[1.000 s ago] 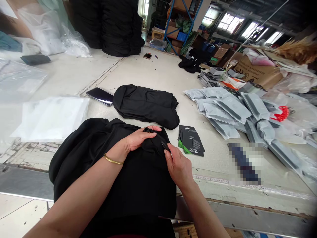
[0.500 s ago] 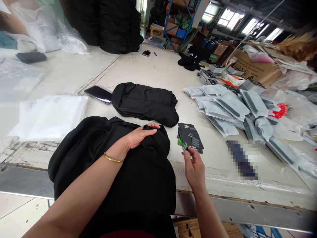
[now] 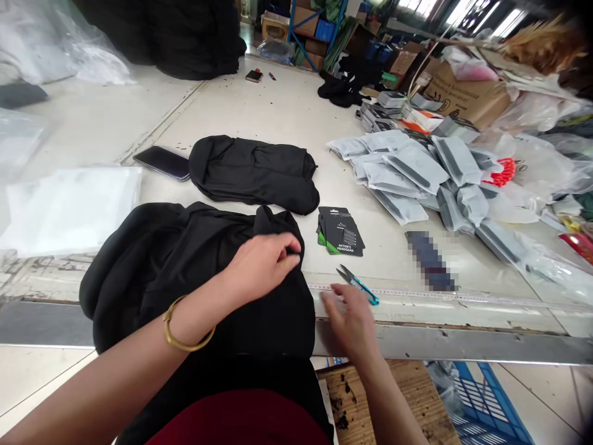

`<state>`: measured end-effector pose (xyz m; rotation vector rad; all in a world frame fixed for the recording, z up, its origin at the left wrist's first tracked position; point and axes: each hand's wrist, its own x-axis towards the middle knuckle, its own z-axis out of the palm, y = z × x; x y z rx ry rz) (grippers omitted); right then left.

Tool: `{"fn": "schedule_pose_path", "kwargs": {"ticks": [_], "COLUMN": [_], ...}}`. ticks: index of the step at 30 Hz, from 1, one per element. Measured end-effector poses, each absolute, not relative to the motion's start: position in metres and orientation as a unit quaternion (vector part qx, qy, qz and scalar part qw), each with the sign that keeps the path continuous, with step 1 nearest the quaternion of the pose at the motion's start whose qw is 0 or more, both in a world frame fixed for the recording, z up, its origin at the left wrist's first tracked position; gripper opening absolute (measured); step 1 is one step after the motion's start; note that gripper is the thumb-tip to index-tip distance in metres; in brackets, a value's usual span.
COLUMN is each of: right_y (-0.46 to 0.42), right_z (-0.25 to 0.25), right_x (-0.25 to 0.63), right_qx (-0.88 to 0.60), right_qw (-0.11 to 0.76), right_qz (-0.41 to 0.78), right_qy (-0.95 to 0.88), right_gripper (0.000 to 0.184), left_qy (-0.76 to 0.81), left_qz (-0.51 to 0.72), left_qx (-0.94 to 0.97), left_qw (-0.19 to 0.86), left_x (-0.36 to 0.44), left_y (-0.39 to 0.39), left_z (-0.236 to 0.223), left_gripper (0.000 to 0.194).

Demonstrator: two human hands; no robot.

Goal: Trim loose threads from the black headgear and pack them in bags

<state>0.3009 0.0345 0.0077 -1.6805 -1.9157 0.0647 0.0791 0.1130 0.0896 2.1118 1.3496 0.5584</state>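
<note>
Black cloth (image 3: 208,247) lies bunched over the table's front edge, hanging down before me. My left hand (image 3: 264,266) is over its right end, fingers bent, with a gap between thumb and forefinger and nothing visible held. My right hand (image 3: 352,321), a little blurred, is at the table edge with fingers apart and empty. Blue thread snips (image 3: 361,285) lie just beyond its fingertips. Behind them is a small stack of black cards (image 3: 341,232) printed "ACTOR'S HEADGEAR". Folded black fabric pieces (image 3: 252,173) rest farther back.
A phone (image 3: 164,163) lies left of the folded fabric, near clear plastic bags (image 3: 69,207). Grey packaged pouches (image 3: 412,167) are heaped at the right, before a cardboard box (image 3: 467,93). Tall black fabric stacks (image 3: 194,37) stand at the back. A measuring tape (image 3: 491,299) runs along the front edge.
The snips have left my right hand and now lie on the table. That hand has drawn back toward the edge. My left hand has shifted slightly over the cloth, and the view has tilted down.
</note>
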Motion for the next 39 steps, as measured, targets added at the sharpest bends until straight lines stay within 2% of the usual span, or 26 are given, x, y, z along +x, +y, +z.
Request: {"fn": "schedule_pose_path", "kwargs": {"ticks": [3, 8, 10, 13, 16, 19, 21, 24, 26, 30, 35, 39], "right_y": [0.021, 0.005, -0.003, -0.017, -0.026, -0.027, -0.025, -0.025, -0.027, -0.032, -0.035, -0.038], "right_z": [0.011, 0.022, 0.026, 0.028, 0.029, 0.025, 0.021, 0.013, 0.011, 0.019, 0.026, 0.011], "right_x": [0.273, 0.240, 0.224, 0.200, 0.202, 0.233, 0.256, 0.269, 0.260, 0.226, 0.213, 0.242], "right_qx": [-0.606, -0.566, -0.512, -0.413, -0.378, -0.513, -0.608, -0.610, -0.577, -0.530, -0.447, -0.587], "right_qw": [0.275, 0.414, 0.430, 0.393, 0.392, 0.427, 0.374, 0.282, 0.299, 0.402, 0.389, 0.349], "right_qz": [0.118, 0.175, 0.221, 0.276, 0.242, 0.142, 0.085, 0.089, 0.111, 0.093, 0.126, 0.065], "right_qy": [-0.737, -0.691, -0.710, -0.774, -0.803, -0.731, -0.695, -0.735, -0.752, -0.741, -0.796, -0.728], "right_gripper": [0.012, 0.012, 0.010, 0.009, 0.006, 0.013, 0.018, 0.017, 0.014, 0.020, 0.019, 0.025], "left_qy": [0.508, 0.529, 0.533, 0.555, 0.548, 0.534, 0.539, 0.552, 0.558, 0.545, 0.563, 0.565], "left_qz": [0.119, 0.102, 0.102, 0.096, 0.113, 0.135, 0.140, 0.136, 0.129, 0.108, 0.079, 0.086], "left_qx": [0.775, 0.736, 0.729, 0.718, 0.711, 0.707, 0.711, 0.718, 0.725, 0.734, 0.721, 0.727], "left_qw": [0.357, 0.409, 0.417, 0.409, 0.426, 0.443, 0.430, 0.402, 0.383, 0.390, 0.395, 0.380], "left_x": [0.077, 0.076, 0.076, 0.075, 0.070, 0.066, 0.066, 0.070, 0.073, 0.079, 0.081, 0.078], "left_y": [0.082, 0.059, 0.059, 0.064, 0.066, 0.065, 0.064, 0.062, 0.060, 0.050, 0.045, 0.046], "left_z": [0.082, 0.065, 0.063, 0.059, 0.052, 0.048, 0.048, 0.051, 0.055, 0.065, 0.063, 0.054], "left_gripper": [0.023, 0.043, 0.043, 0.033, 0.025, 0.026, 0.030, 0.039, 0.044, 0.051, 0.041, 0.026]}}
